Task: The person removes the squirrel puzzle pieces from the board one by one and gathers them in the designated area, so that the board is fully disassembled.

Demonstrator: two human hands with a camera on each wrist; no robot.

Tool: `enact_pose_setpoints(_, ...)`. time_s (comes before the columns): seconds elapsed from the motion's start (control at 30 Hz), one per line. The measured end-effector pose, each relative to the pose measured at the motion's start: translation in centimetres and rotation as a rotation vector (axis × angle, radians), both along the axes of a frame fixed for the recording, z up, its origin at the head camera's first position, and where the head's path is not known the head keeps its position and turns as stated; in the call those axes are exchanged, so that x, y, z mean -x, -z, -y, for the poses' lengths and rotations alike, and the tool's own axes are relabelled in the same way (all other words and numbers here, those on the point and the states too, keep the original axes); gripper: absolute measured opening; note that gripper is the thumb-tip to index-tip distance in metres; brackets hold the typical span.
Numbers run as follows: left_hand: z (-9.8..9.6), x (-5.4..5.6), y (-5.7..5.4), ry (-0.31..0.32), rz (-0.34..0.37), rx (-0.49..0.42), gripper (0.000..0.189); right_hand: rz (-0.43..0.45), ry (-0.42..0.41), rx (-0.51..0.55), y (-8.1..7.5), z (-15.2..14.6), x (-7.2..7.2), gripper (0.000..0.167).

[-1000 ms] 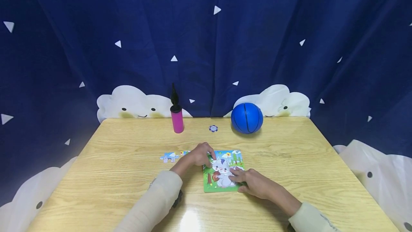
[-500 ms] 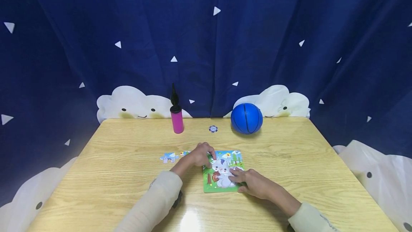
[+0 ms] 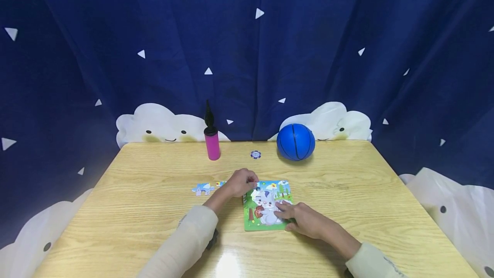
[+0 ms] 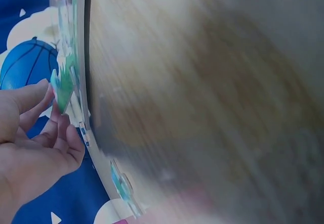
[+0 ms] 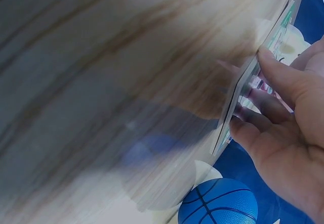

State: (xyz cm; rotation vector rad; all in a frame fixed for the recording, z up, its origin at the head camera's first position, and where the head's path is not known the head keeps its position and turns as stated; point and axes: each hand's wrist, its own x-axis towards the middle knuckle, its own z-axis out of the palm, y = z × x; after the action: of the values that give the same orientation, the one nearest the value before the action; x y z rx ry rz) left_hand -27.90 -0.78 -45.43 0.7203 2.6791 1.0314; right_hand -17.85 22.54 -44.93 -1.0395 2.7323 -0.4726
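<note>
A jigsaw puzzle board (image 3: 266,227) with a squirrel picture and a green border lies flat on the table. At its upper left corner my left hand (image 3: 240,182) pinches a green and blue puzzle piece (image 4: 65,85) between thumb and fingers, tilted up off the board in the left wrist view. Part of the board's left top is hidden by that hand. My right hand (image 3: 305,219) rests on the right side of the board, fingers spread over the squirrel's tail and thumb at the edge. Left of the board lie loose puzzle pieces (image 3: 203,189), partly behind my left arm.
Behind the board is a blue and white poker chip (image 3: 256,154). A pink hand pump (image 3: 212,146) with a black nozzle stands back left, and a blue basketball (image 3: 296,142) sits back right. A dark blue curtain (image 3: 247,55) hangs behind the wooden table (image 3: 347,183).
The left hand has shifted slightly up and its fingers have drawn together, lifting a piece at the board's upper left corner. The right hand has stayed in place.
</note>
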Motion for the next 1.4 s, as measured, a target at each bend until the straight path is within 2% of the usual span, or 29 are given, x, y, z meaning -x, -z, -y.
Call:
enact_pose_setpoints(0.27, 0.0, 0.2, -0.7, -0.009, -0.025, -0.058, 0.012, -0.004, -0.005, -0.002, 0.0, 0.0, 0.0, 0.048)
enact_pose_setpoints(0.53, 0.7, 0.5, -1.7, 0.006, 0.036, -0.087, 0.013, -0.005, -0.003, -0.001, 0.0, 0.1, 0.1, 0.048)
enact_pose_setpoints(0.73, 1.7, 0.6, -2.6, -0.005, 0.032, -0.105, 0.012, -0.002, -0.007, 0.014, -0.1, 0.1, 0.0, 0.048)
enact_pose_setpoints(0.9, 3.0, 0.9, -3.4, -0.045, 0.039, -0.095, 0.012, -0.006, -0.007, 0.018, -0.1, 0.0, 0.0, 0.048)
enact_pose_setpoints(1.1, 5.2, 1.5, -4.2, -0.070, 0.005, -0.082, 0.010, 0.006, -0.006, 0.019, -0.1, -0.1, 0.0, 0.048)
enact_pose_setpoints(1.4, 9.5, 2.0, -4.5, -0.121, -0.017, -0.029, 0.012, 0.012, -0.015, 0.023, -0.2, 0.0, -0.1, 0.048)
